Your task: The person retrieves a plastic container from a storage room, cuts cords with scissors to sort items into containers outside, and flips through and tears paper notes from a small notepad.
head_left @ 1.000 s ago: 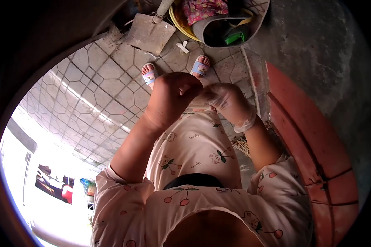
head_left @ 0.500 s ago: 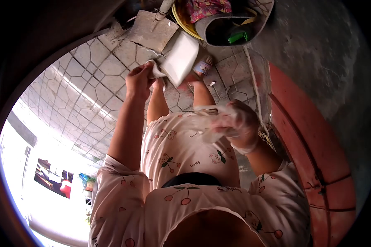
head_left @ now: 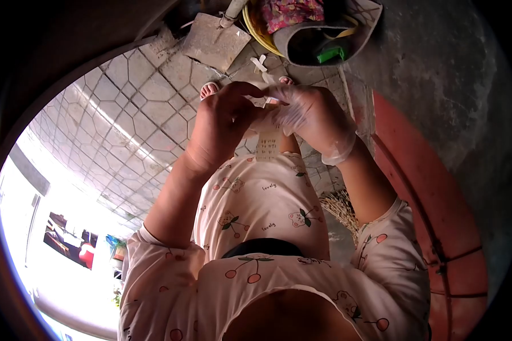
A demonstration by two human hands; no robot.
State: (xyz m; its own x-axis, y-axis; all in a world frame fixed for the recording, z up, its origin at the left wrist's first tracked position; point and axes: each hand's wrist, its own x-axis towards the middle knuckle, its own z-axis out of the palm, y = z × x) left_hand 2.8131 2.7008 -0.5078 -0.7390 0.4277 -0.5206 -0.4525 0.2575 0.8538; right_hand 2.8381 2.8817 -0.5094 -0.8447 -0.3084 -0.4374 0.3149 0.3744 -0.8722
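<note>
My left hand (head_left: pixel 227 116) and my right hand (head_left: pixel 313 116) meet in front of my shins, fingers curled in and fingertips close together. A clear, wrinkled plastic glove (head_left: pixel 338 149) covers my right hand and ends loosely at the wrist. Whether my left hand is gloved is hard to tell. Below the fingers hangs a thin pale sheet (head_left: pixel 268 146) with rows of small printed characters. Its upper part is hidden by the hands; my left fingers appear closed on it. What my right fingertips pinch is hidden.
A flat metal shovel blade (head_left: pixel 216 42) lies on the paved floor ahead, with small white scraps (head_left: pixel 259 62) near it. Beside it are a yellow-rimmed basin (head_left: pixel 253 31) and a grey bag (head_left: pixel 301 59). Dry straw (head_left: pixel 341 210) and a red curved panel (head_left: pixel 438 199) are at right.
My left hand has come back and right, and my gloved right hand up and left, so they now meet. The large white panel by my left hand no longer shows; a printed sheet hangs below.
</note>
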